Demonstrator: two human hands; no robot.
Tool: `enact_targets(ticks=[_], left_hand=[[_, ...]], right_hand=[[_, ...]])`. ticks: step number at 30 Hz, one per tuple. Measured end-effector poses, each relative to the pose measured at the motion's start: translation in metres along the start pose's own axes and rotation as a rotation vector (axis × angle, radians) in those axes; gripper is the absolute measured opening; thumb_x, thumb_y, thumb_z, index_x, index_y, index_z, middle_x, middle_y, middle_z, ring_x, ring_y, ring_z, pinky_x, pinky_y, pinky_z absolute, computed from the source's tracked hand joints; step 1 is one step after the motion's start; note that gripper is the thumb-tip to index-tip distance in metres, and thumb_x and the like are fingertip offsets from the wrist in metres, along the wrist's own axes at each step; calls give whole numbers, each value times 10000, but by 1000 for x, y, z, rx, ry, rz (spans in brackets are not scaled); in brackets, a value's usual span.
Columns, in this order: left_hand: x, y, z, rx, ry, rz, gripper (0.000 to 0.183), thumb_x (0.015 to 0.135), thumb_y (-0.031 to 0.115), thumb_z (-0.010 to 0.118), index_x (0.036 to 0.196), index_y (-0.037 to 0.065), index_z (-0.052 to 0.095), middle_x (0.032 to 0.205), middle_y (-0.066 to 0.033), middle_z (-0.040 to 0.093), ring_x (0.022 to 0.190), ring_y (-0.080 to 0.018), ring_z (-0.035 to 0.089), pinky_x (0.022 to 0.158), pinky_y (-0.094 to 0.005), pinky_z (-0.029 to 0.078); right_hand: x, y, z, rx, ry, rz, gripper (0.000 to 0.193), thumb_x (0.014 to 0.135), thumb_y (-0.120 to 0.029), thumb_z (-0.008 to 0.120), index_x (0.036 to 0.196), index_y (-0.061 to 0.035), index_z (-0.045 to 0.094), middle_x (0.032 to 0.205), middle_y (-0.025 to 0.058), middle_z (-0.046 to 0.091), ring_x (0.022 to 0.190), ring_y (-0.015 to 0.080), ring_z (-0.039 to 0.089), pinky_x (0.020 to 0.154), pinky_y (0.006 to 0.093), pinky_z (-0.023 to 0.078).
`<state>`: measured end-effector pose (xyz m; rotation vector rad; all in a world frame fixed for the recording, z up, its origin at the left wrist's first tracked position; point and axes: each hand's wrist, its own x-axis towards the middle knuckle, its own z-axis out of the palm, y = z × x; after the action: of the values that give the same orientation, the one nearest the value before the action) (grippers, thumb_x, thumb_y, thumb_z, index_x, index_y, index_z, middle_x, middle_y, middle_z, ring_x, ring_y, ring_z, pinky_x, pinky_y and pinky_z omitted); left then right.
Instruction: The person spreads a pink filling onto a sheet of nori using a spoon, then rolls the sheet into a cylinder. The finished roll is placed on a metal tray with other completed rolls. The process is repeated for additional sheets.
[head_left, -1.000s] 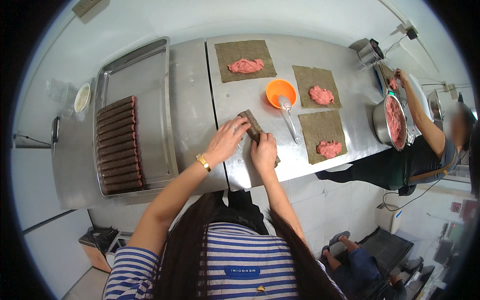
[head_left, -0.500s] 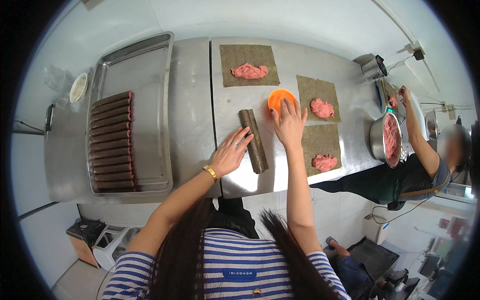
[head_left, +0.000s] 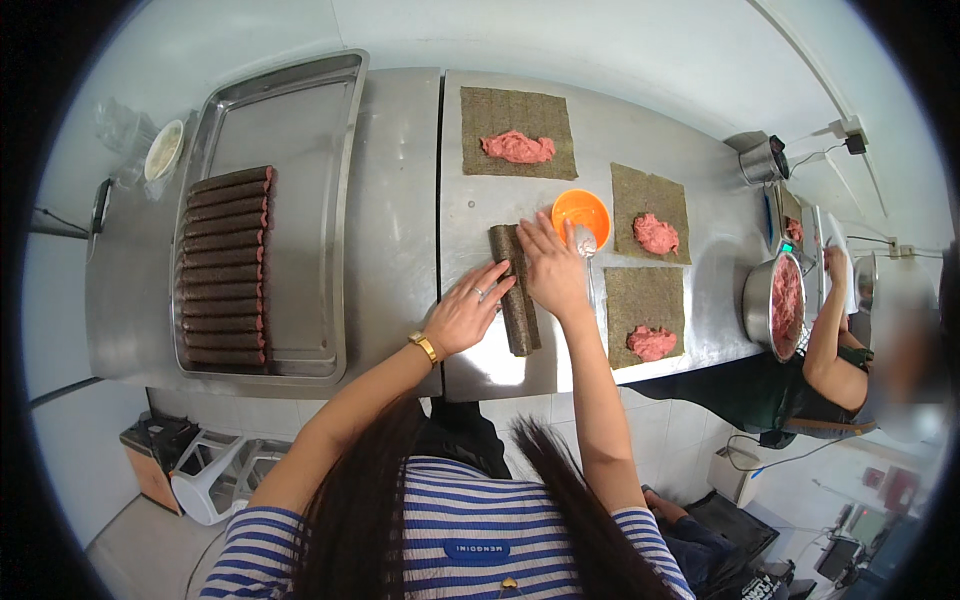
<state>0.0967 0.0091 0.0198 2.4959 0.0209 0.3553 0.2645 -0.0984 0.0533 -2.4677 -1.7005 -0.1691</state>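
A dark seaweed roll lies lengthwise on the steel table in front of me, with a loose flap along its right side. My left hand rests its stretched fingers on the roll from the left. On the flap, close against the roll's right side, lie the outstretched fingers of my right hand. Just beyond that hand stands an orange bowl, and a metal spoon lies beside it. Three flat seaweed sheets bear pink minced meat: one at the back, one at right, one nearer.
A large metal tray on the left holds several finished rolls in a row. At the far right stands a steel bowl of pink meat, near a co-worker's arm. A seam splits the table.
My right hand has left the orange bowl and come down onto the seaweed beside the roll. The spoon now shows. My left hand stays on the roll; the co-worker's arm has moved.
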Motion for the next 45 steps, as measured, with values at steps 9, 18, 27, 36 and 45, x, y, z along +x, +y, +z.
enact_targets(ticks=[9,18,27,36,45], left_hand=[[0,0,0,8,5,-3,479,877,136,554,1339,71,445,1457,-120,324,1294,-331,383,1101,-448,322],[-1,0,1,21,-30,-7,570,871,175,589,1389,71,374,1493,-110,274,1328,-323,344,1112,-440,313],[-1,0,2,5,-16,-11,570,864,198,607,1375,70,389,1478,-108,298,1324,-325,347,1106,-433,323],[0,1,-1,3,-13,-12,548,870,207,603,1360,62,404,1476,-103,302,1320,-324,352,1103,-432,330],[-1,2,0,11,-28,-18,549,866,196,605,1359,58,405,1480,-107,296,1322,-323,350,1102,-428,328]], right_hand=[[-27,-7,-9,66,-255,14,440,798,-108,557,1233,-60,592,1336,40,546,1361,242,362,1152,540,117],[14,36,-14,-142,19,252,406,938,-375,499,1104,-43,662,1222,69,613,1300,281,427,1125,590,95],[-12,8,-16,83,102,79,397,934,-345,480,1155,-58,642,1258,46,595,1326,281,388,1128,581,116],[-51,-7,-28,235,-112,92,340,914,-271,531,1133,-42,654,1290,52,575,1349,253,368,1140,566,98],[8,35,-17,-63,-65,220,424,936,-380,488,1150,-46,639,1236,93,601,1299,307,424,1122,588,113]])
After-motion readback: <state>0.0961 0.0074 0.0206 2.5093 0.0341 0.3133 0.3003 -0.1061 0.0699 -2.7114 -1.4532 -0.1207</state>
